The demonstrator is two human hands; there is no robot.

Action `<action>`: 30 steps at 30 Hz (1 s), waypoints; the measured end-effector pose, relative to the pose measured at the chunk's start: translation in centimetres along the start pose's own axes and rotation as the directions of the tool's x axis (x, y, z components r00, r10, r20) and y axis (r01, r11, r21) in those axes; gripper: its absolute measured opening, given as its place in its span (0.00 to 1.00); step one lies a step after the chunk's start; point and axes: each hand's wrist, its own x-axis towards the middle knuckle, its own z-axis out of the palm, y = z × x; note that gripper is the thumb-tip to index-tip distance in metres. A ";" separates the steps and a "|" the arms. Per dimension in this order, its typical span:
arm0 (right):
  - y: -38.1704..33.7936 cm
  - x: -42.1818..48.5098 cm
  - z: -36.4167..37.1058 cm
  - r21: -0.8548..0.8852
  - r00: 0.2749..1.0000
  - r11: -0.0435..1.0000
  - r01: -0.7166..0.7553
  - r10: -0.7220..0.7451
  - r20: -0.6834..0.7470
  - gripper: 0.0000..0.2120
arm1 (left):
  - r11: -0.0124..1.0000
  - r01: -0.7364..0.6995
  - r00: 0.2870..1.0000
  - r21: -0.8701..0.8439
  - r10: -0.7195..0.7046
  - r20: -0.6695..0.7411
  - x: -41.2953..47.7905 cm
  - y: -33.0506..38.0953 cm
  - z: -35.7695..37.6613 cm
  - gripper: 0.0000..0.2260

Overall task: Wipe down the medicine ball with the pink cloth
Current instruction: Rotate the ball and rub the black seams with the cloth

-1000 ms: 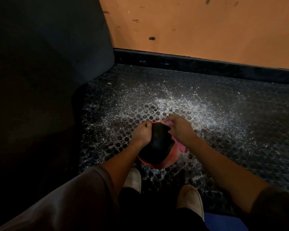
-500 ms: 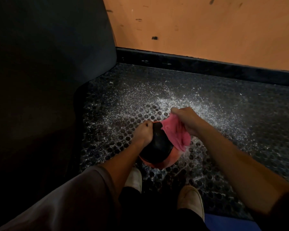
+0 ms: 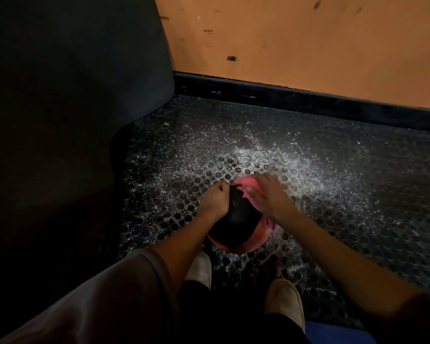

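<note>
**Wiping a medicine ball on a perforated floor mat, head view**

A dark padded block (image 3: 72, 83) fills the left side. An orange wall (image 3: 308, 45) rises at the back, with scuff marks and a black baseboard (image 3: 308, 100) at its foot. A black rubber floor mat (image 3: 345, 194), pierced by round holes, runs from the baseboard toward the viewer. White speckles (image 3: 246, 155) are scattered over its middle.

The medicine ball (image 3: 233, 219), black on top with an orange-red band below, rests on the mat nearer its left edge than its right, well apart from the back edge. It lies just ahead of two pale shoes (image 3: 200, 268). A blue patch (image 3: 333, 331) shows at the mat's near edge.

The right hand (image 3: 268, 197) lies over the ball's upper right side, its fingers extended and spread, pressing the pink cloth (image 3: 251, 187) flat against the surface. The left hand (image 3: 215, 201) sits at the ball's upper left, its fingers curled tightly against the ball to grip it. The cloth shows beyond the right hand's fingertips and again below its wrist.
</note>
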 end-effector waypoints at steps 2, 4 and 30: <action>0.7 0.4 -0.4 0.078 0.987 0.985 -0.155 0.158 -0.032 0.15 | 1.000 -0.005 1.000 -0.005 0.005 -0.007 -0.1 -0.1 0.1 0.18; -0.6 0.6 -0.3 0.038 0.994 0.995 -0.090 0.092 -0.055 0.11 | 1.000 0.006 1.000 -0.007 -0.006 -0.016 -0.1 0.2 0.3 0.18; -1.2 0.3 0.8 -0.018 0.979 0.979 0.203 -0.204 -0.030 0.15 | 1.000 0.030 0.998 0.001 -0.030 0.061 0.3 0.1 -0.1 0.18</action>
